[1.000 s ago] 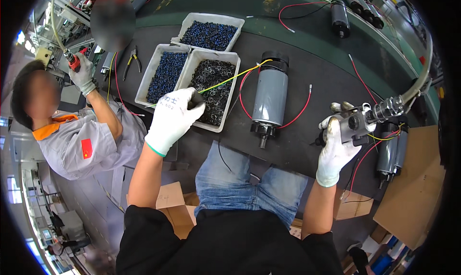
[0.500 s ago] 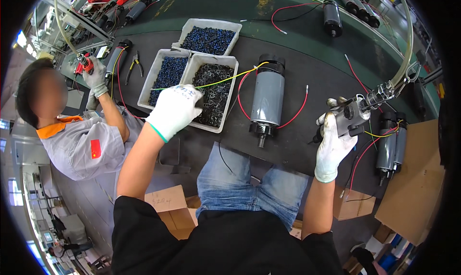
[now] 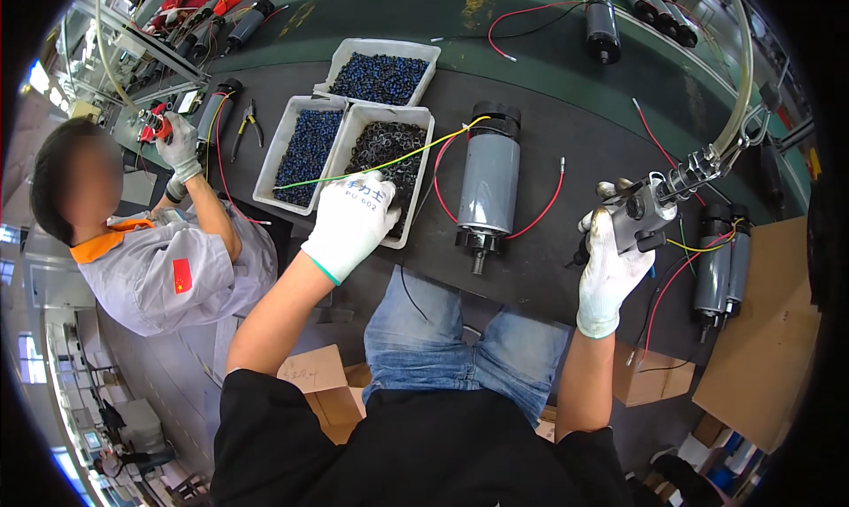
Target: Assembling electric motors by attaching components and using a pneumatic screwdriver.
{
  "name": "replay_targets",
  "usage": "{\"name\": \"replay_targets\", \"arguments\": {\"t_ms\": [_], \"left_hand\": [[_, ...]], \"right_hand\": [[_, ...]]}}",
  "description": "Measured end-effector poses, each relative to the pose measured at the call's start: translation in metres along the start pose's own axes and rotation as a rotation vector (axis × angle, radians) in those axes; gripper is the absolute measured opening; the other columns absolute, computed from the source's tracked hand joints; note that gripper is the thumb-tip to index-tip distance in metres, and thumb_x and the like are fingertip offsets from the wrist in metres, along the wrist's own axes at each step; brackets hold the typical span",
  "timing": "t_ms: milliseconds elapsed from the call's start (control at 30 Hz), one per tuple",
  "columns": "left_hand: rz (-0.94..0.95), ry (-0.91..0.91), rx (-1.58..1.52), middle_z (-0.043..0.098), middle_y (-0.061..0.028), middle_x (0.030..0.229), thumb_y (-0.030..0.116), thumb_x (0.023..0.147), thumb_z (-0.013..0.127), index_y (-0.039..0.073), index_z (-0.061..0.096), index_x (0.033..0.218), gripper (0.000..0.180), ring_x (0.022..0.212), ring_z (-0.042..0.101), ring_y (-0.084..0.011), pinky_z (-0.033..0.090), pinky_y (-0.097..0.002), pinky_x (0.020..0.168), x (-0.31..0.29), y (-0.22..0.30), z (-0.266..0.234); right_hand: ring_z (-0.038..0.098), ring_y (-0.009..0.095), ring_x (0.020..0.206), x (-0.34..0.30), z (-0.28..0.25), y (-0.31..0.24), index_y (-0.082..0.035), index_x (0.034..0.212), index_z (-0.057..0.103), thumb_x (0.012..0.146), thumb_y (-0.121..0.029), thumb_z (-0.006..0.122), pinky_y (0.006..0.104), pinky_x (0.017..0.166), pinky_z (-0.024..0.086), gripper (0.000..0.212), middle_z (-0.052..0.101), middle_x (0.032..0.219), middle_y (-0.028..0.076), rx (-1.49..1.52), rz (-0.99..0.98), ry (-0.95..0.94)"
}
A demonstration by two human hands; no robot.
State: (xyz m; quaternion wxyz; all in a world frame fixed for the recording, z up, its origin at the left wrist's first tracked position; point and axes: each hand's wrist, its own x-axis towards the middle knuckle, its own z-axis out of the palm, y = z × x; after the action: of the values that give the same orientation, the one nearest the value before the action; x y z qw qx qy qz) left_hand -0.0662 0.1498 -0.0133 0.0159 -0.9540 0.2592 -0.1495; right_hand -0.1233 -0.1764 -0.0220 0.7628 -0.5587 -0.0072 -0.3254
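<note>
My left hand (image 3: 354, 217), in a white glove, is at the near side of a white bin (image 3: 402, 238) of small black rings or clips (image 3: 387, 142). Its fingers are curled down among them; the tips are hidden, so what they pinch cannot be made out. In my gloved right hand (image 3: 608, 268) is a grey air tool (image 3: 638, 219), hung from a coiled spring (image 3: 692, 176) and hose. Between my hands a grey cylindrical motor (image 3: 488, 184) stands upright, threaded shaft toward me. Red leads and a yellow-green wire (image 3: 407, 157) come from it, the latter crossing over the bin.
Two more white bins hold blue-black small parts (image 3: 309, 149) (image 3: 376, 75). Pliers (image 3: 248, 131) lie at left, beside a co-worker (image 3: 168, 259) with a red-handled tool (image 3: 159, 126). More motors (image 3: 713, 272) stand at right, near cardboard (image 3: 761, 330). Another motor (image 3: 603, 34) is at the back.
My left hand has moved right and slightly nearer me, from over the bins' dividing walls to the black-clip bin. My right hand with the air tool has hardly moved.
</note>
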Motion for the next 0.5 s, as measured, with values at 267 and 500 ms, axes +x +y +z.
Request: {"name": "replay_targets", "arguments": {"t_ms": [267,500], "left_hand": [[-0.108,-0.044,-0.246,0.072,-0.0091,0.090,0.025,0.086,0.073,0.006,0.069,0.080,0.020,0.078,0.070,-0.0276,0.054,-0.0400,0.069,0.002,-0.012,-0.028],[-0.570,0.134,-1.877,0.071,-0.0091,0.097,0.020,0.091,0.074,0.005,0.068,0.093,0.016,0.072,0.061,-0.0147,0.047,-0.0277,0.063,-0.018,0.008,-0.030]], "right_hand": [[0.064,0.011,0.103,-0.003,-0.001,-0.002,-0.003,0.145,0.051,0.092,0.014,0.064,0.0229,0.078,0.055,0.057,0.066,0.128,0.015,-0.042,0.014,-0.035],[0.063,0.011,0.093,0.002,0.010,-0.010,0.002,0.140,0.052,0.095,0.001,0.067,0.0290,0.083,0.054,0.048,0.069,0.122,0.012,-0.292,0.060,-0.021]]}}
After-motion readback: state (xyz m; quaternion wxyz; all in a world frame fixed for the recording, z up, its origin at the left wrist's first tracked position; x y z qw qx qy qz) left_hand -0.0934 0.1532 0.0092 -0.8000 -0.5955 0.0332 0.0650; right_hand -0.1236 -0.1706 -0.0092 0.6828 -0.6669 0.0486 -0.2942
